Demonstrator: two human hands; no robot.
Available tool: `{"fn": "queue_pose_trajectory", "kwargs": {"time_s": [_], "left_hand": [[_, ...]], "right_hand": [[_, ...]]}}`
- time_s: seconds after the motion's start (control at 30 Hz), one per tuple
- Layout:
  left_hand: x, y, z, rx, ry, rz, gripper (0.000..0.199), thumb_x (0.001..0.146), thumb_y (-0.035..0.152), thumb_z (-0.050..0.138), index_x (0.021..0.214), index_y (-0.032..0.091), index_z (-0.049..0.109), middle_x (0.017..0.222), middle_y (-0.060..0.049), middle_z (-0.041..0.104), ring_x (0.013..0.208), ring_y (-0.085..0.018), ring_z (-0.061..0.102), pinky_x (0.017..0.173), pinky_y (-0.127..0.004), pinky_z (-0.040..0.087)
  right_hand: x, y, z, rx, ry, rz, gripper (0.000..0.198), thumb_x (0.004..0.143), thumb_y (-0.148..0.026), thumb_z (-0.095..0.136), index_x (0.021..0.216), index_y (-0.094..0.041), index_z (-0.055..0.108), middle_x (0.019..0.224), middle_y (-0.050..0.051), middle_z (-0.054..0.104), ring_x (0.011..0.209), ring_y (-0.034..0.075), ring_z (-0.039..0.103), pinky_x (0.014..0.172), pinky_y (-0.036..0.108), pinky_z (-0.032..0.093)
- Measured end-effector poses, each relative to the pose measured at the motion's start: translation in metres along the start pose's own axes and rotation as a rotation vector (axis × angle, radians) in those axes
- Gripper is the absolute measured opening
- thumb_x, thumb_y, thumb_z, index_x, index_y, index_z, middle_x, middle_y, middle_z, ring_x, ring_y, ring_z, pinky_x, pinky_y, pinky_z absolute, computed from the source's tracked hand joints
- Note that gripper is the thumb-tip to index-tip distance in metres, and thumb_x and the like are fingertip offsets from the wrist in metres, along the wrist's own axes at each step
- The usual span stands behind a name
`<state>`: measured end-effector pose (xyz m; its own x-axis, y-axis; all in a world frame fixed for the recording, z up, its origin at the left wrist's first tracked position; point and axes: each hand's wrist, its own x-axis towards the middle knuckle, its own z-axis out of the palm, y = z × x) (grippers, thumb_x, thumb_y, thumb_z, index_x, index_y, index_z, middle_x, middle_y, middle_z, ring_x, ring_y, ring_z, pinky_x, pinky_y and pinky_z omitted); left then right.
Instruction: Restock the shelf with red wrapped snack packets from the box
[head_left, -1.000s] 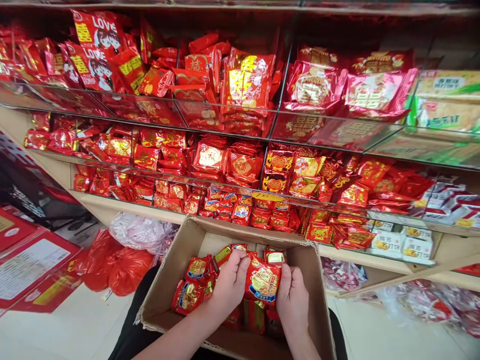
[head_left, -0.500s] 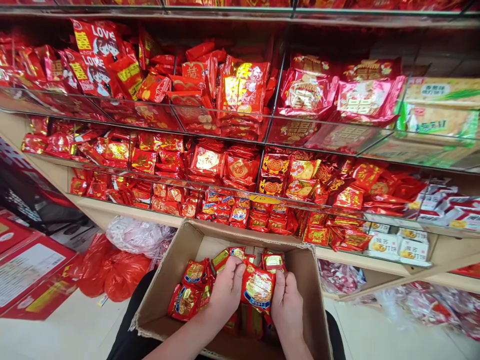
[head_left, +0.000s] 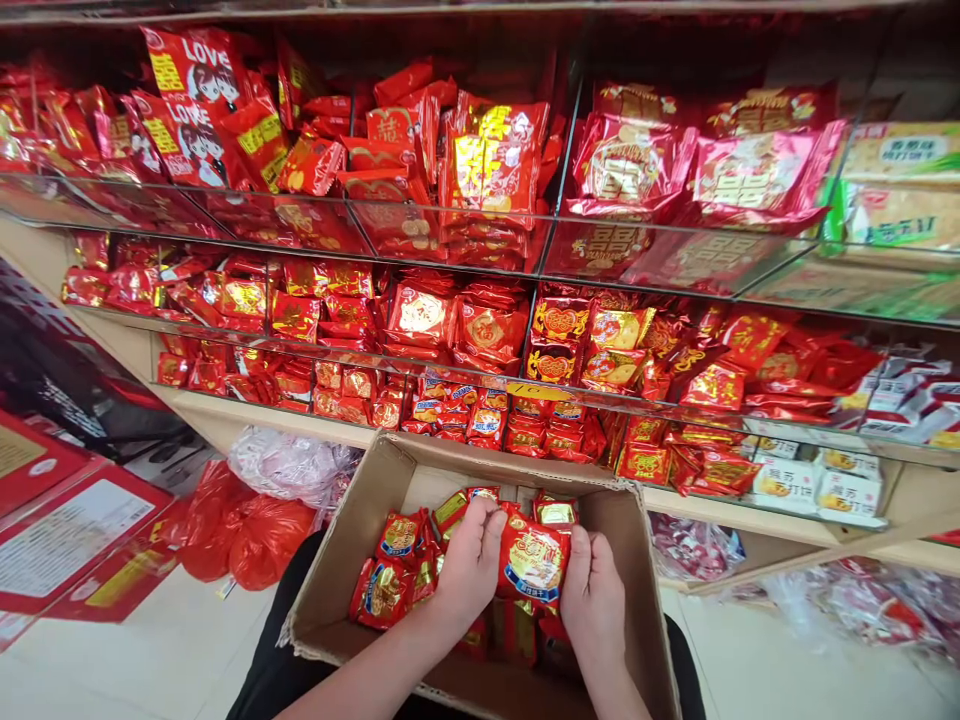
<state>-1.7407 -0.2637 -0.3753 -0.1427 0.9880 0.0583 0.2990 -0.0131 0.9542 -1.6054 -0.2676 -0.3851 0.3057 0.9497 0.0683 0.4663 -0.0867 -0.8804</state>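
Note:
Between my two hands is a red and gold biscuit packet (head_left: 534,562), its printed face turned up. My left hand (head_left: 472,555) pinches its left edge, and my right hand (head_left: 595,590) grips the right edge. Both hands are over an open cardboard box (head_left: 341,530) that rests on my lap. Several similar red packets (head_left: 381,590) lie loose inside the box, to the left of and behind my hands. My hands and the held packet hide some of the box's contents.
Stepped shelves with clear dividers rise ahead, filled with red-wrapped snacks (head_left: 491,160). White packets (head_left: 817,485) and green-edged cracker packs (head_left: 896,200) sit at the right. Red plastic bags (head_left: 266,535) and red cartons (head_left: 67,540) stand on the floor at the left.
The view has shifted slightly, so the box and hands appear a little further right. Both hands still hold the same packet, and its tilt has changed slightly.

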Motion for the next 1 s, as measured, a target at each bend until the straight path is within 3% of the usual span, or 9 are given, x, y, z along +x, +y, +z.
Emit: {"fn": "queue_pose_trajectory", "kwargs": {"time_s": [0.17, 0.27, 0.4, 0.47, 0.57, 0.63, 0.7, 0.83, 1.0], "left_hand": [[-0.001, 0.002, -0.005, -0.067, -0.04, 0.011, 0.021, 0.085, 0.037, 0.033, 0.077, 0.02, 0.041, 0.065, 0.004, 0.04, 0.059, -0.011, 0.037, 0.057, -0.022, 0.034], [-0.001, 0.007, -0.008, -0.035, -0.051, 0.026, 0.02, 0.085, 0.037, 0.032, 0.078, 0.021, 0.042, 0.065, 0.004, 0.04, 0.059, -0.011, 0.038, 0.057, -0.022, 0.034], [0.003, 0.017, -0.015, 0.094, -0.086, 0.087, 0.021, 0.085, 0.036, 0.031, 0.077, 0.021, 0.043, 0.064, 0.004, 0.045, 0.059, -0.011, 0.042, 0.057, -0.022, 0.037], [0.012, 0.021, -0.029, 0.212, -0.086, 0.153, 0.02, 0.086, 0.034, 0.031, 0.081, 0.021, 0.045, 0.066, 0.003, 0.05, 0.061, -0.011, 0.047, 0.059, -0.022, 0.039], [0.035, 0.017, -0.066, 0.502, 0.071, 0.324, 0.018, 0.083, 0.032, 0.037, 0.087, 0.02, 0.05, 0.078, -0.002, 0.055, 0.075, -0.015, 0.051, 0.07, -0.028, 0.042], [0.052, 0.005, -0.096, 0.764, 0.187, 0.411, 0.019, 0.08, 0.032, 0.041, 0.087, 0.018, 0.053, 0.086, -0.006, 0.054, 0.088, -0.021, 0.05, 0.08, -0.036, 0.039], [0.066, -0.012, -0.123, 0.947, 0.272, 0.378, 0.025, 0.077, 0.034, 0.046, 0.095, 0.018, 0.053, 0.097, -0.01, 0.051, 0.094, -0.025, 0.048, 0.083, -0.041, 0.039], [0.074, -0.042, -0.149, 0.968, 0.264, 0.293, 0.036, 0.078, 0.03, 0.045, 0.111, 0.016, 0.044, 0.106, -0.011, 0.047, 0.101, -0.024, 0.048, 0.086, -0.039, 0.04], [0.066, -0.047, -0.146, 0.887, 0.224, 0.255, 0.04, 0.08, 0.024, 0.041, 0.119, 0.02, 0.035, 0.115, -0.009, 0.043, 0.104, -0.022, 0.047, 0.087, -0.038, 0.041]], "right_hand": [[-0.008, -0.003, -0.001, 0.368, -0.121, 0.147, 0.038, 0.078, -0.056, 0.037, 0.077, -0.019, 0.045, 0.067, 0.001, 0.057, 0.058, 0.014, 0.053, 0.051, 0.022, 0.042], [-0.014, -0.007, -0.006, 0.596, -0.291, 0.164, 0.037, 0.074, -0.049, 0.051, 0.093, -0.018, 0.047, 0.087, 0.004, 0.06, 0.073, 0.016, 0.057, 0.061, 0.024, 0.047], [-0.013, -0.014, -0.022, 0.582, -0.518, 0.123, 0.041, 0.071, -0.041, 0.059, 0.101, -0.015, 0.049, 0.094, 0.009, 0.061, 0.081, 0.02, 0.059, 0.07, 0.03, 0.049], [-0.002, -0.017, -0.037, 0.501, -0.452, 0.074, 0.041, 0.07, -0.041, 0.059, 0.101, -0.015, 0.051, 0.094, 0.009, 0.062, 0.081, 0.02, 0.059, 0.071, 0.031, 0.049], [0.034, -0.014, -0.069, 0.279, -0.088, -0.084, 0.053, 0.066, -0.045, 0.061, 0.108, -0.015, 0.048, 0.092, 0.01, 0.062, 0.076, 0.02, 0.06, 0.064, 0.029, 0.049], [0.068, -0.005, -0.091, 0.038, 0.132, -0.199, 0.067, 0.066, -0.047, 0.059, 0.121, -0.015, 0.039, 0.085, 0.01, 0.062, 0.063, 0.019, 0.059, 0.053, 0.027, 0.047], [0.101, 0.007, -0.108, -0.291, 0.197, -0.299, 0.062, 0.069, -0.049, 0.055, 0.12, -0.018, 0.042, 0.082, 0.008, 0.062, 0.049, 0.016, 0.054, 0.047, 0.027, 0.043], [0.152, 0.028, -0.112, -0.574, -0.121, -0.617, 0.035, 0.082, -0.039, 0.037, 0.11, -0.026, 0.053, 0.102, 0.006, 0.058, 0.086, 0.019, 0.057, 0.072, 0.029, 0.044], [0.189, 0.03, -0.068, -0.795, -0.419, -0.59, 0.038, 0.087, -0.032, 0.027, 0.12, -0.027, 0.047, 0.105, 0.008, 0.055, 0.091, 0.017, 0.055, 0.075, 0.027, 0.041]]}}
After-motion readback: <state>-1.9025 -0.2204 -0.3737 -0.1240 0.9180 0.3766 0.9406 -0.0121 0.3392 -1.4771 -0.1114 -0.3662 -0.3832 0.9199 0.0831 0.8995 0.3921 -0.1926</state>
